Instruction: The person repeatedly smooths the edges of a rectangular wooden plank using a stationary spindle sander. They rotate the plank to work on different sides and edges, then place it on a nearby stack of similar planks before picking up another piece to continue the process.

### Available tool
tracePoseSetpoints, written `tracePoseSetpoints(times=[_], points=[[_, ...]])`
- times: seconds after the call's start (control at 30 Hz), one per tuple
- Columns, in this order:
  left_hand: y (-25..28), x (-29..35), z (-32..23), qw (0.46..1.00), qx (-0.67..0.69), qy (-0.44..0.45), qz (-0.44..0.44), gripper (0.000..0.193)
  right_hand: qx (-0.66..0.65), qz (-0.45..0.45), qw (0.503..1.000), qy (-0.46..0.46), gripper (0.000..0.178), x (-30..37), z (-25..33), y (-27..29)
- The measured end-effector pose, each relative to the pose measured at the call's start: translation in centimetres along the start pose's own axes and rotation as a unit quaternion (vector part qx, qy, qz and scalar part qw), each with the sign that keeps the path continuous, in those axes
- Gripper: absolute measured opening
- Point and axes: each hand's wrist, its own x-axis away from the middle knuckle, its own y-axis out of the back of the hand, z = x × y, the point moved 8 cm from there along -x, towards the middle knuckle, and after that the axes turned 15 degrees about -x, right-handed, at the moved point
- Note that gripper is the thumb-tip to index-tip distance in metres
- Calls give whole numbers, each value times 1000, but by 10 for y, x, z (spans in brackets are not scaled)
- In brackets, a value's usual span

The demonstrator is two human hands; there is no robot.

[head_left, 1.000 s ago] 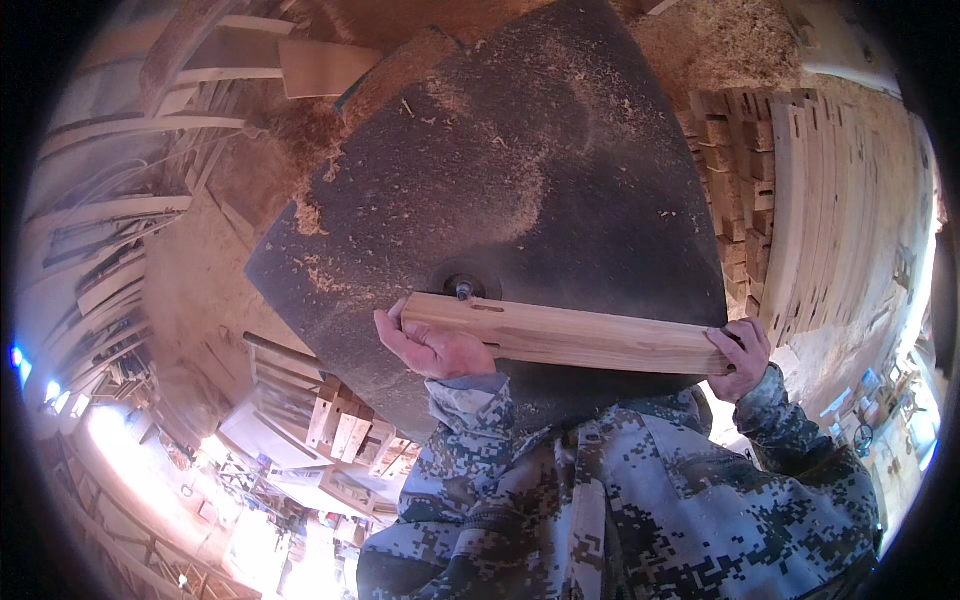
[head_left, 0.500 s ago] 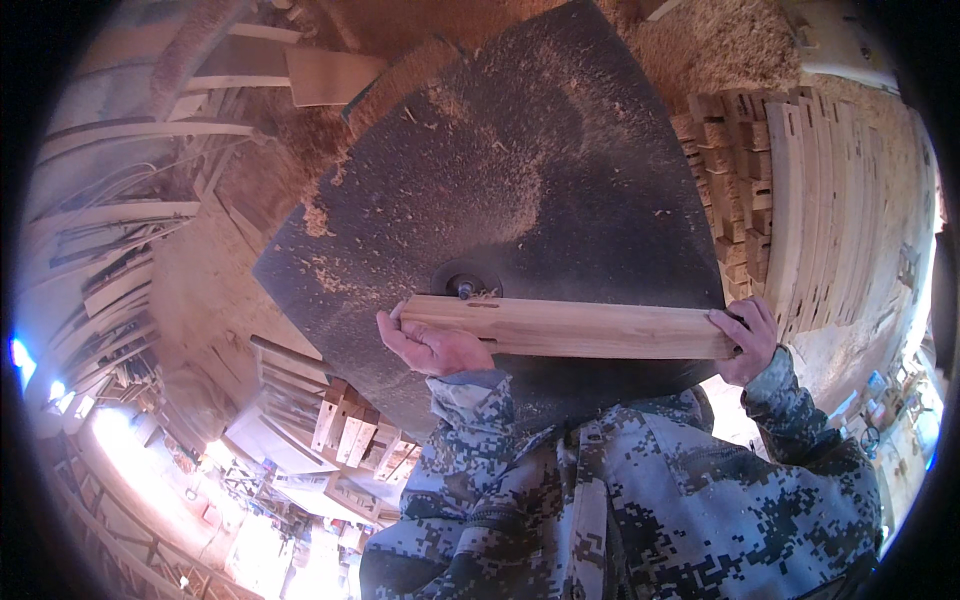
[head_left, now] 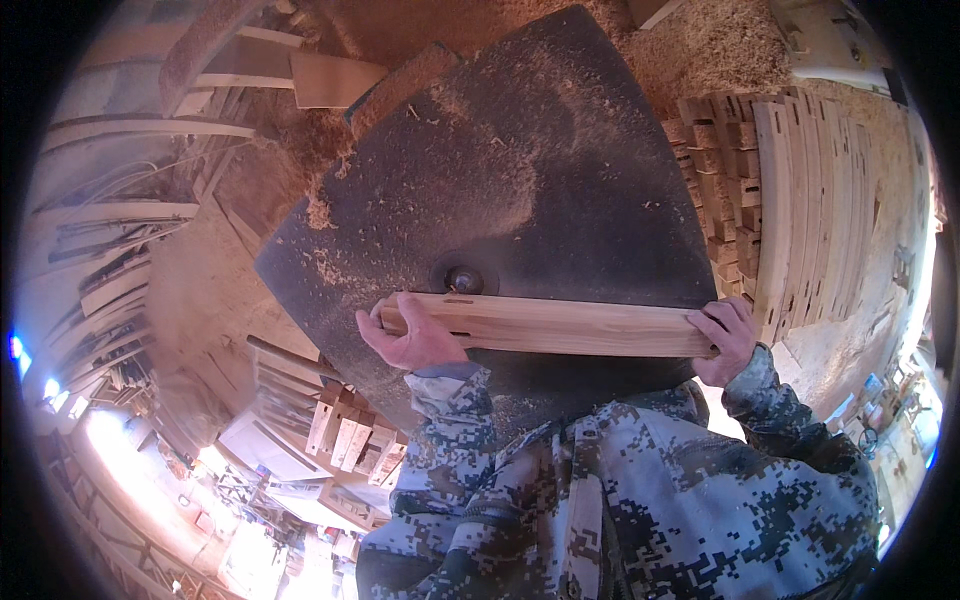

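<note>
A pale wooden board [head_left: 570, 327] lies crosswise over the near part of a dark machine table [head_left: 600, 210] strewn with sawdust. My left hand [head_left: 412, 337] grips its left end, thumb on top. At the right end my right hand [head_left: 725, 338] has its fingers wrapped over the board. Small slots show near the board's left end, one along the far edge and one along the near edge. Just beyond that far edge, a round spindle cutter [head_left: 463, 281] stands up from a circular opening in the table, touching or very close to the wood.
Several long slotted boards [head_left: 815, 210] are stacked at the right, beside stacked blocks [head_left: 738, 190]. A heap of sawdust [head_left: 715, 50] lies behind the table. Curved wooden pieces [head_left: 150, 130] fill the left side. More wooden parts [head_left: 345, 430] stand at the near left.
Both hands and the board have shifted to the left along the cutter. My left thumb now rests on top of the board, and the cutter shows more fully.
</note>
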Motion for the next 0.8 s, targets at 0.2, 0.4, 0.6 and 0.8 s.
tracePoseSetpoints(times=[0.2,0.4,0.6,0.8], points=[[4,-16,-8,999,35,17,-7,75,-76,-19,997,23,49,-20,12,4],[2,-16,-8,995,96,35,14,73,-81,-78,993,-36,24,-16,4,5],[1,-19,-3,994,98,33,25,72,-75,-117,988,-75,24,-2,-4,4],[7,-21,-5,999,-36,-19,-18,68,-85,-142,976,-143,29,15,-17,0]])
